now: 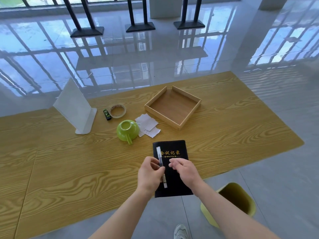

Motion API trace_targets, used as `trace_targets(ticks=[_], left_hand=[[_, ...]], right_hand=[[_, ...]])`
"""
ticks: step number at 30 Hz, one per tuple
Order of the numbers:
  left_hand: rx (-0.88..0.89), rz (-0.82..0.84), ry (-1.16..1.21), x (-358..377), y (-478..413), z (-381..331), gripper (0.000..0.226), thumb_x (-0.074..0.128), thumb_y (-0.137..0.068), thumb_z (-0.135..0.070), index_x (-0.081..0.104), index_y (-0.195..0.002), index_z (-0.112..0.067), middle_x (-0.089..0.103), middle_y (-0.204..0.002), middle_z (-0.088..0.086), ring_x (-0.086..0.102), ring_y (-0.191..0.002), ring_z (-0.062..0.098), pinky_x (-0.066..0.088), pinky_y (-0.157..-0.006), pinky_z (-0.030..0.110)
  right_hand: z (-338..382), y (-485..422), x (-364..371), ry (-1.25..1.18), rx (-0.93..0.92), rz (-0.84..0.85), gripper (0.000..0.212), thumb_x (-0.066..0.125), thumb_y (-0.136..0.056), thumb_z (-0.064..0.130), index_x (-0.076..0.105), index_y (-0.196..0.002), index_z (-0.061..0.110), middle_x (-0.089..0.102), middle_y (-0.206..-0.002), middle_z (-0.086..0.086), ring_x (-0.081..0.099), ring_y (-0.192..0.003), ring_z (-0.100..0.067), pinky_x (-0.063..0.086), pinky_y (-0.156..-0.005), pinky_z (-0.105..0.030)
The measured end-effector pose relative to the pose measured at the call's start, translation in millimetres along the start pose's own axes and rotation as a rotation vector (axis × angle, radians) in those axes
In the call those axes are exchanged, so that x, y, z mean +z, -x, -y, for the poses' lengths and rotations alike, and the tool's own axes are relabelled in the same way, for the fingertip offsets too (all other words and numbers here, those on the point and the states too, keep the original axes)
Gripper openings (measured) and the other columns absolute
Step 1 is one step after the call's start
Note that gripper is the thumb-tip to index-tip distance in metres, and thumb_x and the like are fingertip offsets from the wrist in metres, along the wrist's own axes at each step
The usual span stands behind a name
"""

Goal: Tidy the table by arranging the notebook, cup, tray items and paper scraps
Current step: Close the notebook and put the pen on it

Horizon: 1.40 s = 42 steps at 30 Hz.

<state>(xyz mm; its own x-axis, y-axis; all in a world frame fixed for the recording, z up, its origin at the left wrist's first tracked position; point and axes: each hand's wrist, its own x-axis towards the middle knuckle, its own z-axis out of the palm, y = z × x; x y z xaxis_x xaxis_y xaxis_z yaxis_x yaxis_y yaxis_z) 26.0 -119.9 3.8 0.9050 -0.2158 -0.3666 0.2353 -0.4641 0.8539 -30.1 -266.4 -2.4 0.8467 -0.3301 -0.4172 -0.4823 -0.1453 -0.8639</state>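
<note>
The left hand point(150, 175) has its grip round a pen point(159, 157), above the black notebook point(174, 187) at the near table edge. The right hand point(184, 169) has a loose, empty grip. Tidying the pen looks like the job now. Next it likely needs carrying to the far tray point(172, 109).

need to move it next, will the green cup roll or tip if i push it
The green cup sits upside down on its wide rim, so it would probably slide rather than roll or tip. Its glossy surface may be slippery; the handle looks the surer grip.
</note>
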Motion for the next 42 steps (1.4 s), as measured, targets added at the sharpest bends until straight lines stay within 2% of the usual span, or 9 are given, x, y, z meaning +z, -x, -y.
trace_targets(ticks=[2, 5, 9, 15, 21, 24, 32, 38, 42], left_hand=[[0.021, 0.022, -0.003, 11.5, 2.2, -5.4, 0.024, 0.081, -0.074, -0.02, 0.059, -0.082, -0.023, 0.068, -0.076, 0.004, 0.068, -0.069, 0.026, 0.06, -0.063, 0.046], [0.081, 0.048, -0.055, 24.6, 5.6, -10.6, 0.026, 0.085, -0.07, -0.025, 0.06, -0.076, -0.023, 0.068, -0.07, -0.003, 0.063, -0.061, 0.008, 0.057, -0.059, 0.031], [0.148, 0.107, -0.09, 34.2, 10.2, -11.1, 0.024, 0.084, -0.071, -0.032, 0.062, -0.079, -0.03, 0.069, -0.069, -0.006, 0.064, -0.061, 0.003, 0.053, -0.056, 0.02], [0.488, 0.142, -0.719, 22.2, 16.3, 12.2, 0.052, 0.072, -0.075, -0.05, 0.058, -0.12, -0.03, 0.053, -0.112, -0.009, 0.047, -0.109, 0.013, 0.043, -0.087, 0.023], [0.442, 0.263, -1.097, 33.3, 27.0, 30.3, 0.082, 0.066, -0.077, -0.062, 0.035, -0.141, -0.02, 0.023, -0.156, 0.022, 0.011, -0.146, 0.042, 0.023, -0.118, 0.046], [0.465, 0.252, -1.191, 39.3, 27.0, 28.8, 0.071, 0.065, -0.081, -0.053, 0.041, -0.134, -0.012, 0.024, -0.154, 0.03, 0.018, -0.143, 0.048, 0.025, -0.117, 0.049], [0.521, 0.347, -1.393, 37.9, 27.7, 30.5, 0.071, 0.053, -0.086, -0.023, 0.026, -0.147, 0.001, 0.024, -0.148, 0.043, 0.028, -0.136, 0.057, 0.04, -0.109, 0.053], [0.549, 0.364, -1.483, 34.1, 30.9, 26.1, 0.079, 0.084, -0.039, -0.046, 0.074, -0.108, -0.008, 0.068, -0.108, 0.031, 0.069, -0.095, 0.044, 0.063, -0.066, 0.037], [0.649, 0.332, -1.531, 34.0, 25.9, 33.8, 0.073, 0.086, -0.043, -0.047, 0.076, -0.105, -0.01, 0.072, -0.103, 0.026, 0.071, -0.089, 0.041, 0.062, -0.059, 0.035]], right_hand=[[5.0, 4.1, -2.4, -0.266, 0.099, 0.016, 0.033, 0.055, -0.099, 0.031, 0.072, -0.095, 0.004, 0.073, -0.086, -0.007, 0.066, -0.08, -0.017, 0.057, -0.075, -0.037], [6.6, 9.1, -8.8, -0.28, 0.097, 0.007, 0.028, 0.059, -0.097, 0.028, 0.073, -0.092, 0.004, 0.073, -0.081, -0.009, 0.066, -0.072, -0.016, 0.057, -0.063, -0.031], [3.2, 10.6, -20.6, -0.325, 0.124, -0.027, 0.019, 0.063, -0.095, 0.021, 0.075, -0.091, 0.006, 0.074, -0.081, -0.008, 0.069, -0.074, -0.017, 0.06, -0.071, -0.037], [-9.1, 11.9, -42.2, -0.269, 0.166, -0.142, 0.021, 0.062, -0.094, 0.02, 0.072, -0.087, 0.002, 0.073, -0.077, -0.007, 0.068, -0.067, -0.016, 0.06, -0.068, -0.037], [-22.7, 16.1, -55.2, -0.243, 0.171, -0.221, 0.025, 0.059, -0.095, 0.016, 0.07, -0.082, -0.002, 0.073, -0.074, -0.013, 0.07, -0.064, -0.02, 0.06, -0.065, -0.037], [-25.2, 18.2, -58.7, -0.225, 0.158, -0.241, 0.024, 0.059, -0.095, 0.018, 0.071, -0.082, 0.002, 0.073, -0.076, -0.012, 0.068, -0.06, -0.013, 0.057, -0.057, -0.026], [-36.2, 22.8, -70.9, -0.211, 0.171, -0.259, 0.024, 0.061, -0.095, 0.021, 0.074, -0.079, 0.008, 0.073, -0.082, -0.014, 0.066, -0.071, -0.019, 0.059, -0.067, -0.032], [-42.5, 25.5, -78.9, -0.186, 0.175, -0.274, 0.025, 0.062, -0.094, 0.022, 0.074, -0.076, 0.01, 0.073, -0.076, -0.009, 0.067, -0.069, -0.017, 0.06, -0.071, -0.038], [-45.8, 26.8, -82.9, -0.176, 0.166, -0.283, 0.027, 0.062, -0.094, 0.022, 0.074, -0.073, 0.01, 0.073, -0.076, -0.01, 0.067, -0.068, -0.018, 0.06, -0.069, -0.037]])
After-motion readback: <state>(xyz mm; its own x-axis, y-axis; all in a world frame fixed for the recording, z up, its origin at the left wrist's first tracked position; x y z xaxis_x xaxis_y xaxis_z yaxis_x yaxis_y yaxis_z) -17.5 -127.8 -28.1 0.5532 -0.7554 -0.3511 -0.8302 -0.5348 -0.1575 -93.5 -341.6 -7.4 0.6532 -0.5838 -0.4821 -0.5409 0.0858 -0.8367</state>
